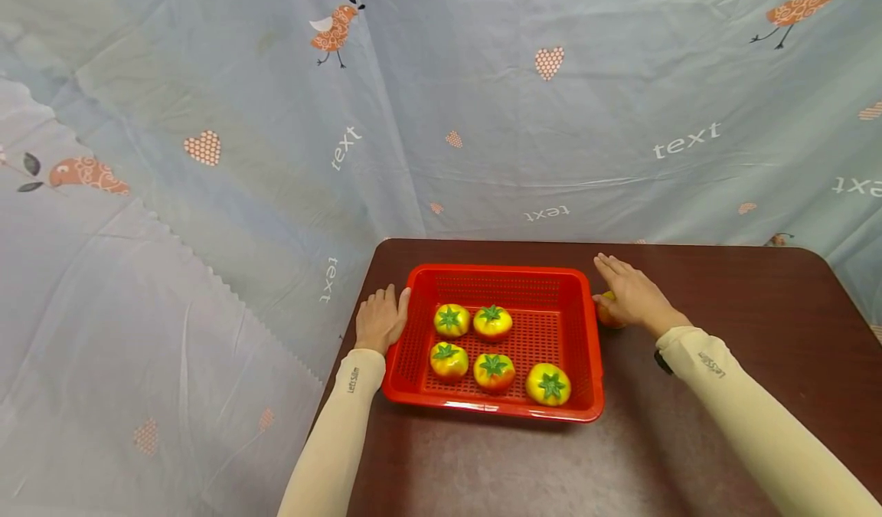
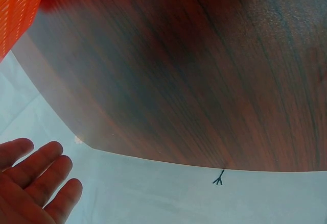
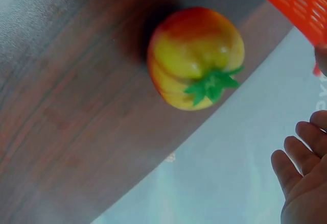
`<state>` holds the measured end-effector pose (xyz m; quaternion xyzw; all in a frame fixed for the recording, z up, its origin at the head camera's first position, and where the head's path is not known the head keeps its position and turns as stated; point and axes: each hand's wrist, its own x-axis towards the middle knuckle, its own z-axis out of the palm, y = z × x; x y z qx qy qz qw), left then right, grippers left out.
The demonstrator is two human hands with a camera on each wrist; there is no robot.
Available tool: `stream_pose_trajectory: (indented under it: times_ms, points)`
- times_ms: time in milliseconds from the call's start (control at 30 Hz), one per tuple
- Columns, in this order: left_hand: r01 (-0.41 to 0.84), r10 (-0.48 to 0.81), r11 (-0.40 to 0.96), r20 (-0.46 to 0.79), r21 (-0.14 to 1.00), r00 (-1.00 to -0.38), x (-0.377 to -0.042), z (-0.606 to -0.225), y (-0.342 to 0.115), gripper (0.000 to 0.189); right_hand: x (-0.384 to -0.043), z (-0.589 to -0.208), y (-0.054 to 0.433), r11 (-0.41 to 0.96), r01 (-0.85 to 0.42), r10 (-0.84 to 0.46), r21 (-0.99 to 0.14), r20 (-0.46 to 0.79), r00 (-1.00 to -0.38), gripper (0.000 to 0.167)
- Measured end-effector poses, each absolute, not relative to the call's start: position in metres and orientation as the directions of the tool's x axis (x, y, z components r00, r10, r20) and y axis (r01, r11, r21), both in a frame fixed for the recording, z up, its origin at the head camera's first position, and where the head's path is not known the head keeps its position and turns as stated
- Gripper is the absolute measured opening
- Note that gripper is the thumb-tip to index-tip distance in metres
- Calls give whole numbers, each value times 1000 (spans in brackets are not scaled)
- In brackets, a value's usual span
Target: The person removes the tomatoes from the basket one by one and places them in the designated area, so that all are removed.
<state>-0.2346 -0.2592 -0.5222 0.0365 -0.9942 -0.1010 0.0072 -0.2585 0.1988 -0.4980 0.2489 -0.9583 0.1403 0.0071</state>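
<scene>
A red plastic basket [image 1: 492, 408] holds several glossy yellow-and-red tomatoes [image 1: 493, 372] with green leafy tops. At the basket's left rim is my left hand [image 1: 380, 322], its thumb against or close by the rim; in the left wrist view the fingers [image 2: 43, 170] are extended, with nothing in them. One more tomato [image 3: 196, 55] lies on the table outside the basket's right side. My right hand [image 1: 635, 296] is over this tomato, partly hiding it in the head view. In the right wrist view a gap shows between the tomato and the fingers [image 3: 296, 157], which are extended.
The dark wood-grain table [image 1: 744, 310] extends to the right of the basket and in front of it. A pale blue-grey printed curtain [image 1: 482, 103] hangs behind the table and along its left side.
</scene>
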Motion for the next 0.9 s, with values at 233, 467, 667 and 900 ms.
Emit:
stream_pose_trajectory:
  times_ms: [233, 467, 667, 900]
  points:
    - [-72, -76, 979, 11, 192, -997, -234, -523, -260, 69, -265, -489, 198, 833, -477, -468, -281, 102, -878, 70]
    - [-79, -81, 978, 2, 193, -997, -233, -522, -259, 70, -266, -483, 190, 826, -486, -476, -285, 111, -873, 68]
    - [-85, -84, 978, -9, 189, -996, -233, -520, -258, 70, -268, -480, 179, 810, -516, -492, -278, 155, -857, 66]
    - [-89, -88, 979, -13, 182, -996, -235, -522, -258, 70, -271, -475, 162, 796, -537, -512, -279, 162, -843, 66]
